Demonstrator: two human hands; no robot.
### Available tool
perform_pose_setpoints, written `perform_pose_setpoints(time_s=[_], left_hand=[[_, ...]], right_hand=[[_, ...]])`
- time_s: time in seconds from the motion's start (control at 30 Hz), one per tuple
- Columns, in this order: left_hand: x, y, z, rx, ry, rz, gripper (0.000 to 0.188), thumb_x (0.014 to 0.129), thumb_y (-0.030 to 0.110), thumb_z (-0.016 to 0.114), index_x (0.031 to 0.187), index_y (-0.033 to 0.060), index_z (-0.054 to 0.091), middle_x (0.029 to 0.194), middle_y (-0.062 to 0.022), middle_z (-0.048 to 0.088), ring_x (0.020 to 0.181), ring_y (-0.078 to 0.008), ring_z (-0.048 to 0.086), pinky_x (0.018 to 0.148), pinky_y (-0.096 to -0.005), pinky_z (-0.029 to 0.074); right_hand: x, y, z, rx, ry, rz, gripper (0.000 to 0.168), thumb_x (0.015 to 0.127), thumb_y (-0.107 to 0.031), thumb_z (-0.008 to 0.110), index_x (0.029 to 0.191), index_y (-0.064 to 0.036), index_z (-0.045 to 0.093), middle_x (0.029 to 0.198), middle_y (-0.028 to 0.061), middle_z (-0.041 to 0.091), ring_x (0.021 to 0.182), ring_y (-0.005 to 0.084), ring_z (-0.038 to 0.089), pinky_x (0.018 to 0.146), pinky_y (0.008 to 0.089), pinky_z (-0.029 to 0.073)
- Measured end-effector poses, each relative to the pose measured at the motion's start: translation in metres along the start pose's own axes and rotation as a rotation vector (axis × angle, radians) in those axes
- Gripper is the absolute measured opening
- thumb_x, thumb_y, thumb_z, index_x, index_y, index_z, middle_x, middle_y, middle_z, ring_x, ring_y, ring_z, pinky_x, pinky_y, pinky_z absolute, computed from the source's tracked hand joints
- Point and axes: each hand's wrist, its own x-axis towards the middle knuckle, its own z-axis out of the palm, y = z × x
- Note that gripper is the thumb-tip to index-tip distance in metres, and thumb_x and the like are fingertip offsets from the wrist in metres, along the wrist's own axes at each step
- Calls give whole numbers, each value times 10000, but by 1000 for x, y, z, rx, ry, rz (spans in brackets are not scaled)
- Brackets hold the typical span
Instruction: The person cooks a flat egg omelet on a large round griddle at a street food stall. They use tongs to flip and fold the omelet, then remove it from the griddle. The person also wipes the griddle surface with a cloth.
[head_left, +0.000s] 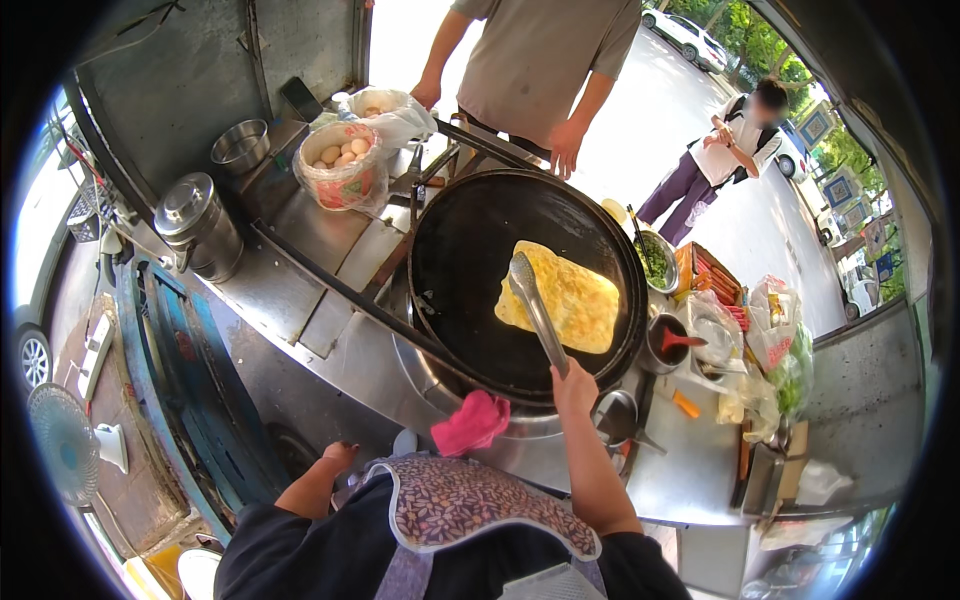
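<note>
A folded, golden egg-coated flatbread (581, 304) lies on the right part of a round black griddle (469, 240). My right hand (575, 388) grips metal tongs (541, 319) at the griddle's near edge, and their broad perforated head rests over the flatbread's left part. My left hand (341, 454) is low at the left, near the counter's front edge, away from the griddle; its fingers look curled, and nothing shows in it. Between my hands, a pink cloth (471, 424) hangs at the griddle's near rim.
A bucket of eggs (341, 169) and a steel canister (198, 229) stand left. Right are a bowl of chopped greens (657, 261), a sauce pot with a red ladle (666, 343) and plastic bags (709, 324). One person stands across the griddle, another farther off.
</note>
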Motion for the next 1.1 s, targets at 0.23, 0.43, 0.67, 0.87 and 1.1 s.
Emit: perform_pose_setpoints(time_s=[0.23, 0.43, 0.67, 0.87, 1.1], left_hand=[[-39, 36, -22, -33, -19, -58, 472, 921, 467, 498, 1101, 64, 665, 1077, -175, 655, 1033, -339, 613, 878, -399, 480], [-27, 22, -13, -16, -2, -32, 462, 916, 460, 510, 1085, 62, 673, 1079, -177, 653, 1036, -344, 607, 884, -396, 473], [-9, 4, 2, 56, 88, 35, 367, 908, 410, 539, 929, 87, 712, 824, -76, 698, 794, -213, 666, 704, -351, 497], [-11, 10, 0, 22, 41, 11, 282, 901, 337, 570, 875, 93, 708, 775, -51, 679, 724, -165, 639, 638, -327, 472], [1, -1, 1, 377, -34, 186, 439, 933, 445, 438, 927, 95, 703, 915, -163, 679, 927, -333, 643, 778, -421, 505]], right_hand=[[1, 8, 6, -37, 25, -30, 291, 832, -342, 657, 1105, -241, 647, 789, 134, 674, 771, 343, 650, 683, 449, 511], [1, 6, 4, -18, 21, -29, 293, 832, -328, 657, 1114, -244, 648, 793, 138, 674, 774, 348, 647, 690, 448, 509], [-1, -1, -2, 2, -4, 1, 254, 808, -310, 685, 1009, -160, 647, 830, 122, 674, 824, 347, 632, 718, 443, 496], [0, 1, -2, 3, 8, -7, 260, 808, -311, 685, 1010, -152, 645, 830, 119, 674, 825, 347, 632, 716, 444, 496], [1, 1, 0, 8, 0, -9, 252, 815, -315, 676, 1014, -163, 646, 827, 118, 673, 824, 346, 633, 714, 447, 495]])
